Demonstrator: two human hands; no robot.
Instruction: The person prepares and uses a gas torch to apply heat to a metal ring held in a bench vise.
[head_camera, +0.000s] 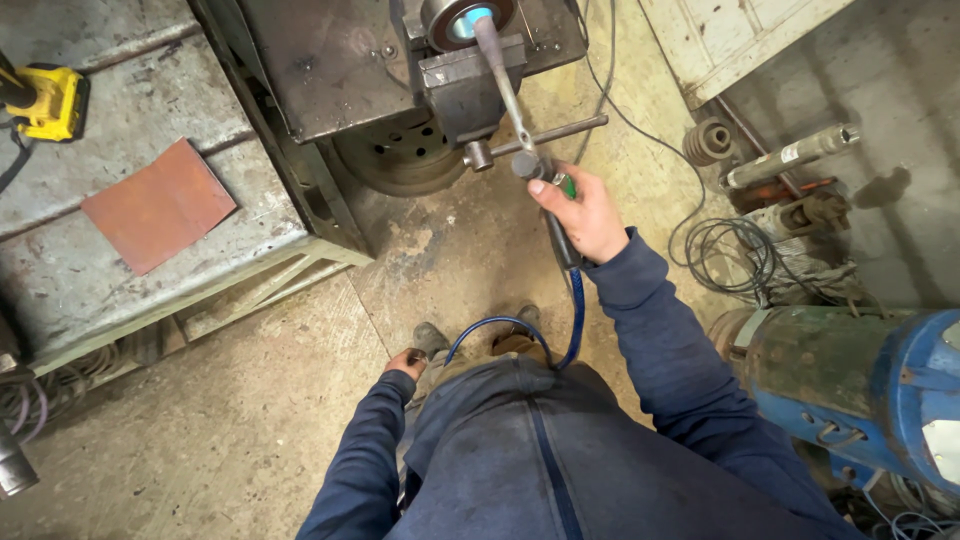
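My right hand (588, 213) is wrapped around the black grip of an air blow gun (540, 168). Its long metal nozzle (500, 80) reaches up into a round bore with a blue centre (462, 20) at the top of a steel machine (360, 60). A blue hose (560, 330) runs from the gun down past my waist. My left hand (405, 362) hangs low at my side, mostly hidden by its dark blue sleeve, and holds nothing that I can see. A metal cross handle (545, 135) sticks out of the machine just above my right hand.
A worn metal bench (120, 250) on the left carries a reddish-brown flat sheet (158, 204) and a yellow power tool (50, 100). A blue and green motor housing (850, 385) stands at the right. Coiled cable (730, 255), a pulley (708, 140) and metal cylinders (790, 157) lie on the concrete floor.
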